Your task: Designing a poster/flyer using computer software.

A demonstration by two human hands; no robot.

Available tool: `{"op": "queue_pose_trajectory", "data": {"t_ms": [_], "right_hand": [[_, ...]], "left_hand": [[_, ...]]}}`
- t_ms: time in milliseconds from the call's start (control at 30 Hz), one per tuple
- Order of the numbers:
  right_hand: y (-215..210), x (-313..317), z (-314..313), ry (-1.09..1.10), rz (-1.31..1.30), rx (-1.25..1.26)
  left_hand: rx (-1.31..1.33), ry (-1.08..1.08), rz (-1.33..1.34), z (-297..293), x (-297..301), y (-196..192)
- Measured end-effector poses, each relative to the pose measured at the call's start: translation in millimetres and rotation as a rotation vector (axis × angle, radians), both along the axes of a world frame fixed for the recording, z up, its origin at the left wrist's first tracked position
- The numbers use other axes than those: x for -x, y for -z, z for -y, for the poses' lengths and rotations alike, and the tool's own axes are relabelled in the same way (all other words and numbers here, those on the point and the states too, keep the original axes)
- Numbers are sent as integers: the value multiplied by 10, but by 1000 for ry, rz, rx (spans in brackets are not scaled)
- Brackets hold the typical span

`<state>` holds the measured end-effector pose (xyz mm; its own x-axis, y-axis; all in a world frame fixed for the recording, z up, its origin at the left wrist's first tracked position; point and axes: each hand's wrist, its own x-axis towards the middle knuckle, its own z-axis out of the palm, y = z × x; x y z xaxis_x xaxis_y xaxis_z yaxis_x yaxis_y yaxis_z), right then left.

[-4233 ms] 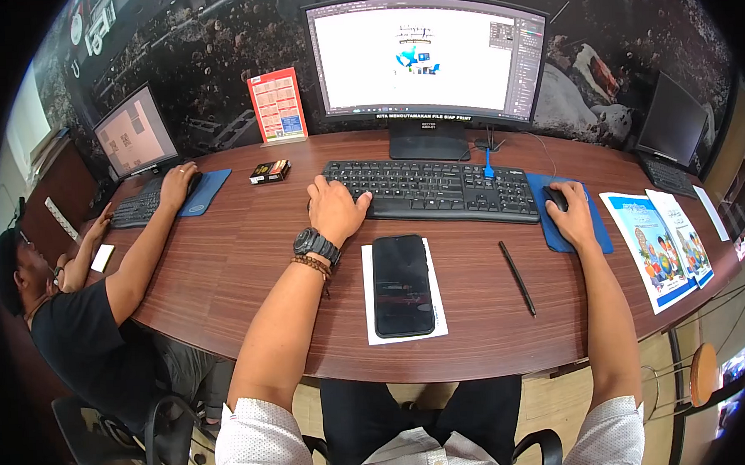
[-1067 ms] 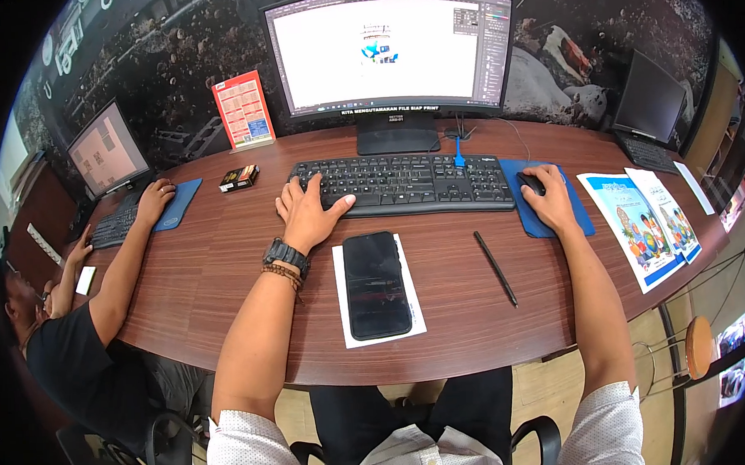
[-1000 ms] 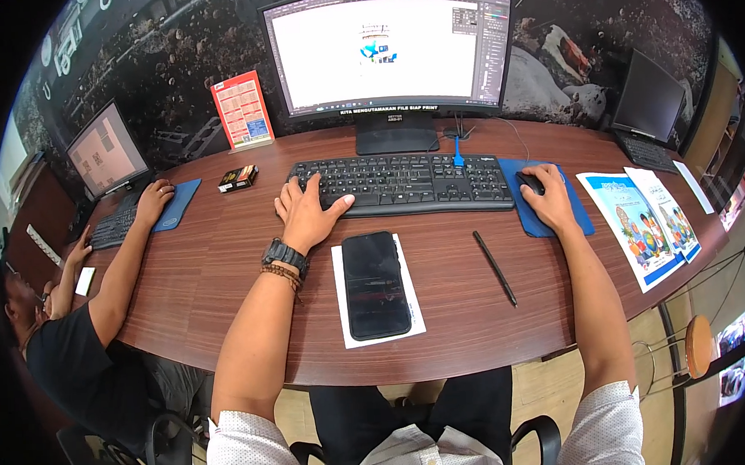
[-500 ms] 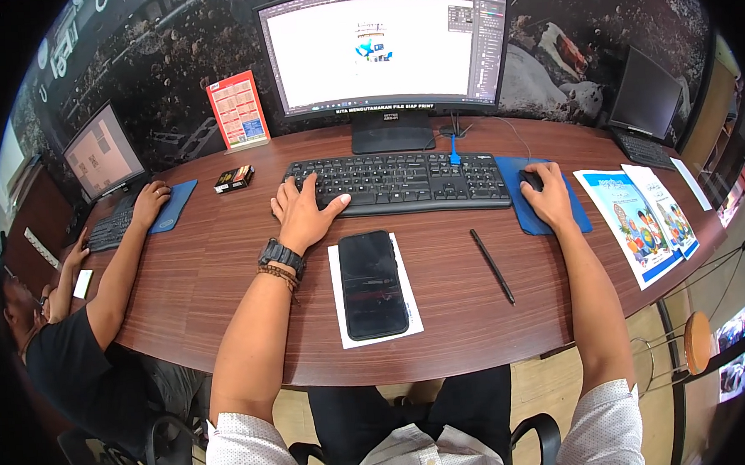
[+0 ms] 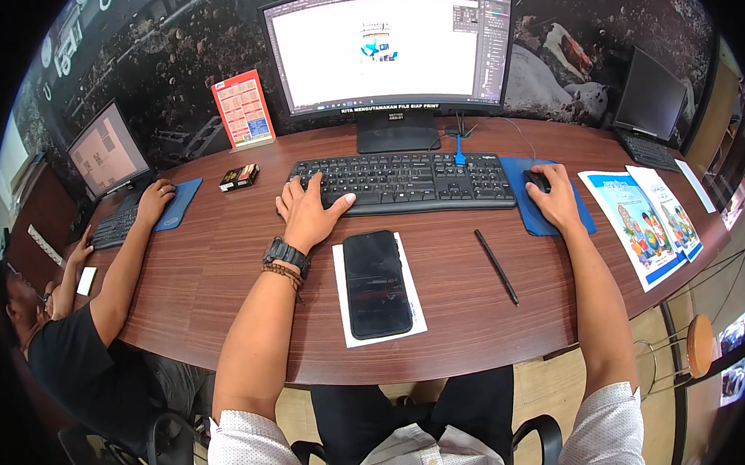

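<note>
My left hand lies with its fingers spread over the left end of a black keyboard, thumb near the front edge. A black watch and brown bead bracelets circle that wrist. Under my right hand is a black computer mouse, its fingers curled around it on a blue mouse pad. A curved monitor stands behind the keyboard; its mostly white page carries a small blue graphic. Between my forearms a dark phone rests on white paper, with a black pen to its right.
Printed colourful sheets lie at the right, before another dark monitor. A red desk calendar and a small dark box stand left of the keyboard. Far left, a co-worker in a black shirt uses another computer.
The whole view has shifted slightly, so everything sits a little further right. Both hands keep their places on the keyboard and mouse.
</note>
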<state>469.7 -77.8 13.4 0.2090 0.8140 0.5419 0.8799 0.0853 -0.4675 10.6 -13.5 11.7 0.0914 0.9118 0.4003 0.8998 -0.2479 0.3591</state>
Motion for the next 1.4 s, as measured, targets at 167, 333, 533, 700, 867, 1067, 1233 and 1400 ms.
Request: {"op": "queue_pose_trajectory", "data": {"t_ms": [167, 333, 533, 700, 867, 1067, 1233, 1400], "right_hand": [[-10, -2, 12, 3, 7, -3], [-23, 45, 18, -7, -16, -2], [-23, 39, 21, 3, 1, 14], [-26, 41, 29, -3, -5, 9], [-23, 37, 34, -8, -5, -6], [-21, 44, 30, -13, -4, -21], [-17, 29, 24, -6, 1, -14], [-42, 61, 44, 0, -8, -10]], "left_hand": [[2, 2, 1, -1, -12, -4], [10, 1, 1, 0, 1, -8], [25, -4, -4, 1, -8, -12], [24, -4, -5, 4, -6, -11], [28, -5, -4, 11, -12, -15], [26, -4, -1, 0, 5, -7], [30, -8, 2, 4, -14, -21], [29, -11, 3, 18, -12, -28]]}}
